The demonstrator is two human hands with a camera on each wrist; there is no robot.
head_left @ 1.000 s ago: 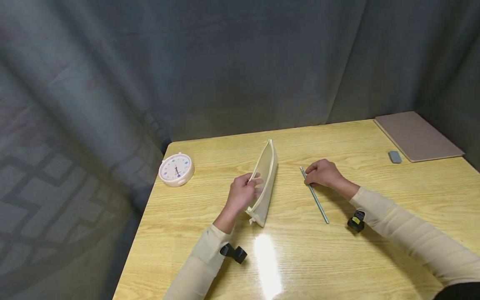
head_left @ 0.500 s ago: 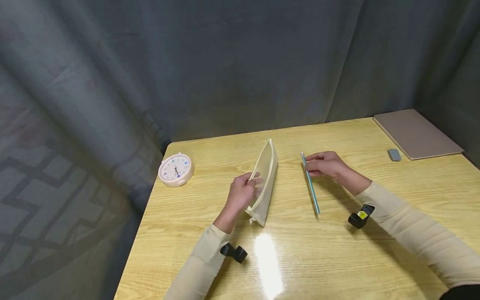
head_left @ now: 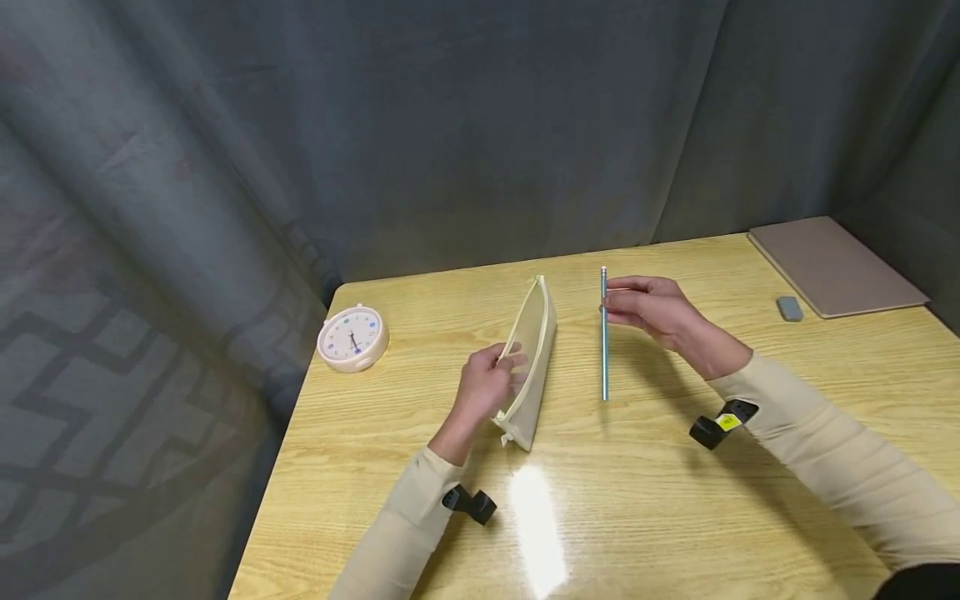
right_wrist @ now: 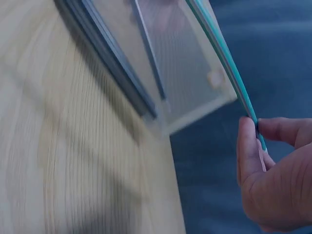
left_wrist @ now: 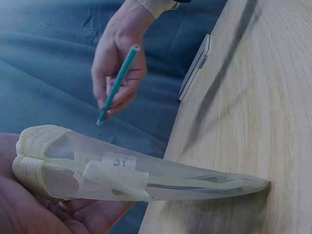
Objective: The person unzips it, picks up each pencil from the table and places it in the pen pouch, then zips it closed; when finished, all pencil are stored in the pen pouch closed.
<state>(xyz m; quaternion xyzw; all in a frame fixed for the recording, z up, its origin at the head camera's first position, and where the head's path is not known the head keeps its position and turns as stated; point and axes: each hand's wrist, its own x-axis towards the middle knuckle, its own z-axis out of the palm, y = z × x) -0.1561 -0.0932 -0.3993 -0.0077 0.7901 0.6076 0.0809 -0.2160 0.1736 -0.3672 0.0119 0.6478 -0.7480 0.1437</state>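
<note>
A translucent pale mesh zip pouch [head_left: 538, 375] stands on its narrow base on the table, its zipped top spread apart. My left hand [head_left: 483, 383] grips the pouch's left rim. Through the mesh in the right wrist view, several long dark sticks [right_wrist: 114, 63] lie inside along the bottom. To the right of the pouch, my right hand [head_left: 648, 312] pinches a blue-green pencil [head_left: 604, 358] near its upper end, between thumb and fingers. In the head view the pencil points toward me, lifted off the table and apart from the pouch. A tag reading 31 [left_wrist: 119, 163] shows on the pouch.
A pale pink round clock [head_left: 352, 338] lies at the left of the wooden table [head_left: 645, 517]. Toward the back right are a grey eraser [head_left: 789, 308] and a brown notebook or folder [head_left: 836, 267]. Dark curtains [head_left: 480, 133] hang behind the table.
My right hand has raised the pencil from the table and moved it up and slightly left, turning it until it is nearly straight in the head view. The left hand and pouch stay put.
</note>
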